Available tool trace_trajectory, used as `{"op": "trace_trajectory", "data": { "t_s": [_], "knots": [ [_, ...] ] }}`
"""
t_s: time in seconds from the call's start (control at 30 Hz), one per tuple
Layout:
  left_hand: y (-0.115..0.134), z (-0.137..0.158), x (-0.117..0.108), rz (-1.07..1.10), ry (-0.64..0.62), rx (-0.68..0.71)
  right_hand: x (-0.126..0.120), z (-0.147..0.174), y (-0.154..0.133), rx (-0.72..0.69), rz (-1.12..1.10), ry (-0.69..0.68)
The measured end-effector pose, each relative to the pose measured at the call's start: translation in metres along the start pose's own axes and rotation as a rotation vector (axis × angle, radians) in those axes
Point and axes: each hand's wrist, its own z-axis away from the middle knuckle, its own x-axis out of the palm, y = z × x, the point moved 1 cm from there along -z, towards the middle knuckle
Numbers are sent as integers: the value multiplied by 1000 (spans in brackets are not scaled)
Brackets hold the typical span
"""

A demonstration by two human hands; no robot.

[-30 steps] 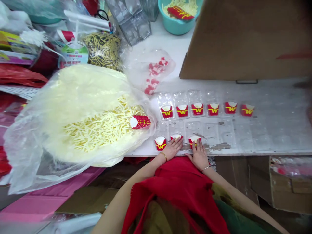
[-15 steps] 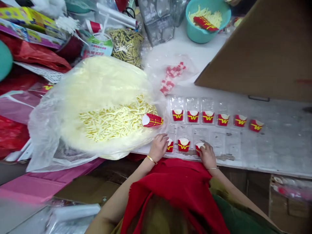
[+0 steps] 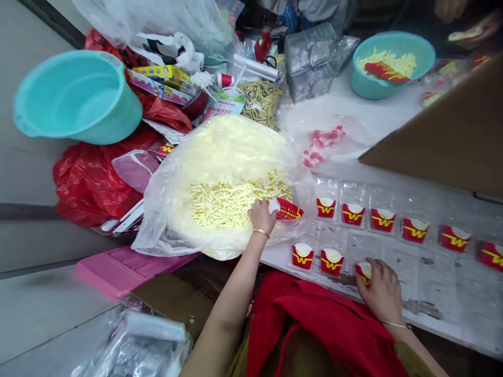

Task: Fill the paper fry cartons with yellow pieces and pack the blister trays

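We see a teal basin far left, then the clear bag of fry pieces. Left hand fingers curled around the near end of the stacked red cartons lying on that bag. Right hand, fingers curved down, presses a red carton in the near tray row; filled cartons beyond.

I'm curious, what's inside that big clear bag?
The clear bag holds pale yellow fry sticks and a red carton stack, touched by the left hand. Lower layers are hidden.
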Motion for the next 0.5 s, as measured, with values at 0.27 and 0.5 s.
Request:
{"op": "trace_trajectory", "data": {
  "t_s": [0.27, 0.5],
  "knots": [
    [-2, 5, 2, 25, -1, 31, -27, -97, -169, -467, -544, -95],
    [-20, 15, -4, 307, -36, 99, 32, -160, -232, -569, -349, -66]
  ]
}}
